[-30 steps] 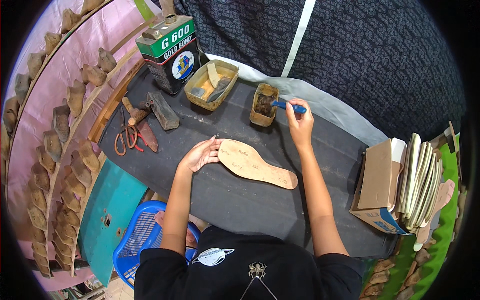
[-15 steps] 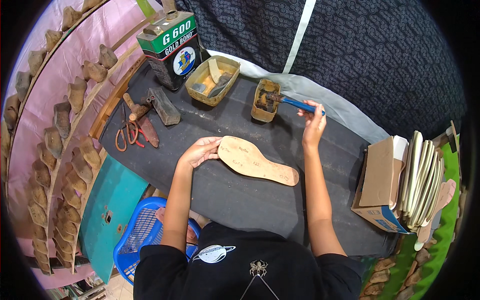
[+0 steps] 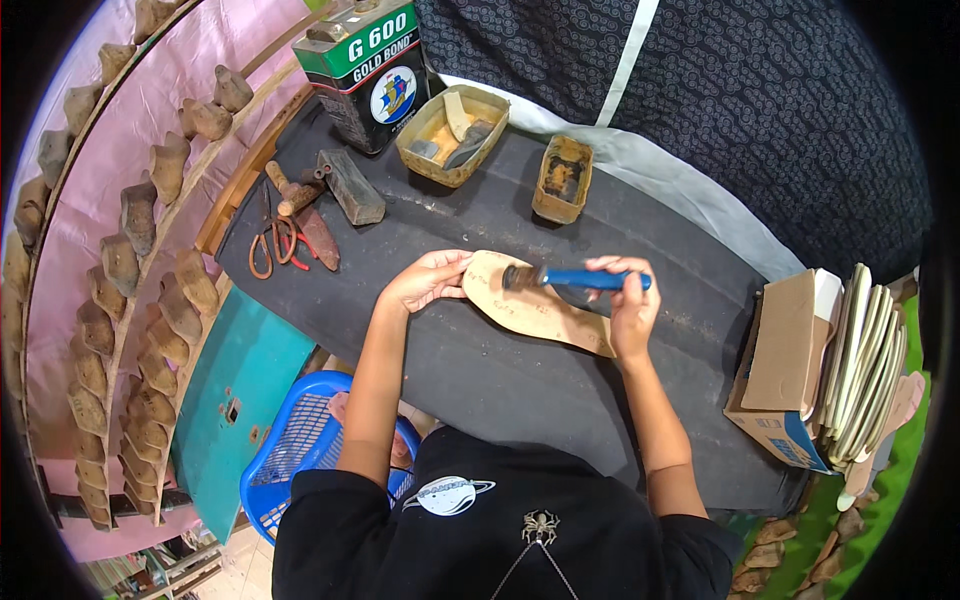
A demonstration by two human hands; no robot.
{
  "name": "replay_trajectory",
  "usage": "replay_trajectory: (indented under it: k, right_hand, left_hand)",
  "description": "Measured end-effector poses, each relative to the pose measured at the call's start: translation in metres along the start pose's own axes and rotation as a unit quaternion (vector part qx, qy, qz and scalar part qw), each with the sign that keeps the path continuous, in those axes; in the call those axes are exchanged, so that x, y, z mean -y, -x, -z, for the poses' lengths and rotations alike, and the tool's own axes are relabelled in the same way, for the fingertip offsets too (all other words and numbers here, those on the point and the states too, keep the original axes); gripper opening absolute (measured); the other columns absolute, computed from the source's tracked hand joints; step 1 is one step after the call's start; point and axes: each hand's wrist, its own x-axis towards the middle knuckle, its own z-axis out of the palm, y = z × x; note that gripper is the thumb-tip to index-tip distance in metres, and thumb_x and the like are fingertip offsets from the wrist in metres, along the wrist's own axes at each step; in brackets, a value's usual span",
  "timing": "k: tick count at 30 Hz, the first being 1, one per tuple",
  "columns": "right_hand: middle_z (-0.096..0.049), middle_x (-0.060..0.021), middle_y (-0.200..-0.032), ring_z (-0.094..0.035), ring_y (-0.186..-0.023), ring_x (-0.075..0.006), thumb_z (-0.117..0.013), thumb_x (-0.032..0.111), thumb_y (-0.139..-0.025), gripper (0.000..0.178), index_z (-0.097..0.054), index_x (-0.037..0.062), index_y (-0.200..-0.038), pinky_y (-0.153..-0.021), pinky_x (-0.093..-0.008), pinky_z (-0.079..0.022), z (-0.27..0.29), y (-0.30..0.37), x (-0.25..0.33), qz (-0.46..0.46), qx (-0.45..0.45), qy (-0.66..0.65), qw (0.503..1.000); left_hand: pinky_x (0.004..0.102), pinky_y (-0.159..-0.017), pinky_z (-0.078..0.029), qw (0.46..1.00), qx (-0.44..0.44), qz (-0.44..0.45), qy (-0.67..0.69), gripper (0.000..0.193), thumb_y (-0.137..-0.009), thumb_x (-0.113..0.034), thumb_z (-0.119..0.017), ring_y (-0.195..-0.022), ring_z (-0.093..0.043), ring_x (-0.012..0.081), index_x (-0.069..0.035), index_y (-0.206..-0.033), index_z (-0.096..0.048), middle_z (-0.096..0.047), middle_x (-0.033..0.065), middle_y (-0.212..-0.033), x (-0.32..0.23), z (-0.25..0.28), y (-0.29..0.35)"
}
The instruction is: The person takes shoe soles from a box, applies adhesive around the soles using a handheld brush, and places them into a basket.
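Observation:
My left hand [image 3: 434, 280] pinches the toe edge of a tan shoe insole [image 3: 505, 312], holding it over the dark worktable. In my right hand [image 3: 632, 305] is a blue-handled brush [image 3: 585, 279], its dark bristle end over the wide part of the insole; the brush head is slightly blurred, and whether it touches the surface I cannot tell. Dark marks are written on the insole, and its narrow end reaches my right wrist. Beyond the insole stands a small tub [image 3: 563, 180] with dark brown residue inside.
A larger tub [image 3: 455, 140] holds scraps. Near it stand a green-and-black can [image 3: 365, 75], a dark block [image 3: 352, 190], a hammer [image 3: 295, 190] and scissors [image 3: 270, 245]. A cardboard box [image 3: 785, 370] with stacked pale soles is at right, a blue basket [image 3: 290, 450] below left. Wooden lasts [image 3: 140, 215] line shelves.
My right hand has brought the brush out of the small tub, down and left to above the insole. My left hand still holds the insole. The whole view has shifted slightly.

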Motion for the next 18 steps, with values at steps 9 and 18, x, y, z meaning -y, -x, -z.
replay_trajectory:
  k: [9, 18]
  right_hand:
    - [-0.056, -0.0157, -0.091, -0.055, -0.087, -0.0224, -0.051, 0.025, -0.083, 0.027, -0.049, -0.0014, -0.088, -0.074, -0.0302, -0.045, -0.021, 0.014, 0.007, 0.051, 0.131, 0.081, 0.987]
    - [-0.056, -0.0146, -0.091, -0.055, -0.087, -0.0243, -0.057, 0.016, -0.079, 0.020, -0.051, 0.0000, -0.088, -0.078, -0.0312, -0.043, -0.035, 0.013, 0.009, 0.088, 0.209, 0.176, 0.958]
  left_hand:
    - [0.0258, -0.077, -0.047, 1.000, 0.026, -0.002, 0.001, 0.035, -0.085, -0.020, -0.048, -0.088, -0.056, 0.0113, 0.000, -0.113, -0.044, -0.055, 0.0059, -0.102, -0.002, 0.003, 0.003]
    - [0.0233, -0.071, -0.049, 1.000, 0.015, -0.011, 0.014, 0.033, -0.086, -0.018, -0.047, -0.083, -0.057, 0.0104, 0.002, -0.111, -0.044, -0.056, 0.0062, -0.097, -0.002, -0.003, 0.003]
